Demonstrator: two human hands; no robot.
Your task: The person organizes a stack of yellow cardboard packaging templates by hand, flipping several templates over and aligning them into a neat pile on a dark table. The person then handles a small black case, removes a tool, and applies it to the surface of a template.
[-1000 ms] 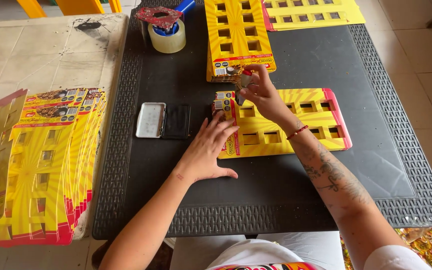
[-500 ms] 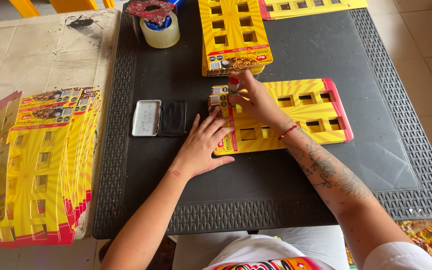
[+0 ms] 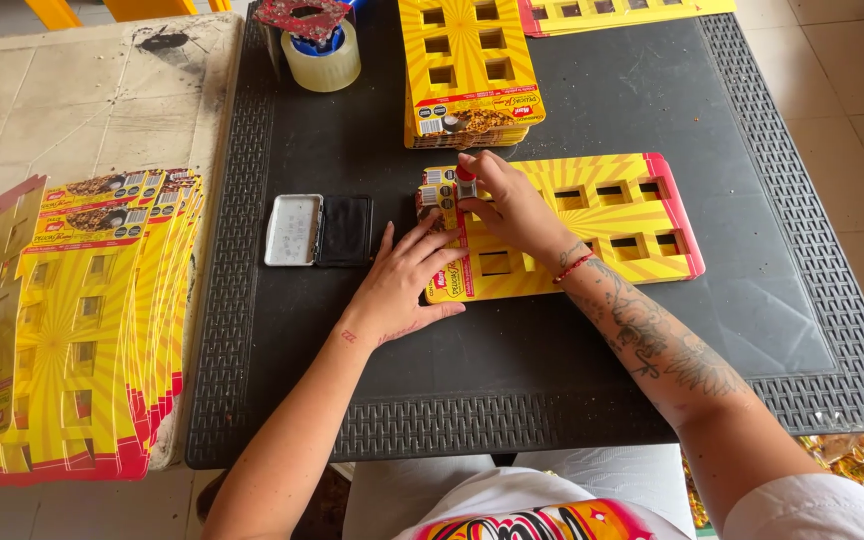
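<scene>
Pressing a small stamp point(image 3: 466, 183) on the left end of a yellow card point(image 3: 592, 225), the right hand point(image 3: 508, 205) grips it between thumb and fingers. The stamp has a red top, and its lower part is hidden by the fingers. The card lies flat on the dark table point(image 3: 602, 340), near the middle, with rows of square holes and a red edge on its right side. The left hand point(image 3: 407, 285) lies open and flat, fingers spread, on the near left corner of the card; it grasps nothing.

Just left of the card is an open ink pad point(image 3: 318, 230), with a pale lid on the left and a black pad on the right, close to the fingertips of the left hand. Just beyond the card, on the far side, stands a stack point(image 3: 467, 65) of the same yellow cards, almost touching the right hand. Far left of this stack is a tape roll point(image 3: 322, 60) with a red piece on top. More cards point(image 3: 612, 10) lie at the far edge. On the pale table point(image 3: 82, 110) at the left, a fanned pile point(image 3: 92, 320) of cards lies, well apart from both hands.
</scene>
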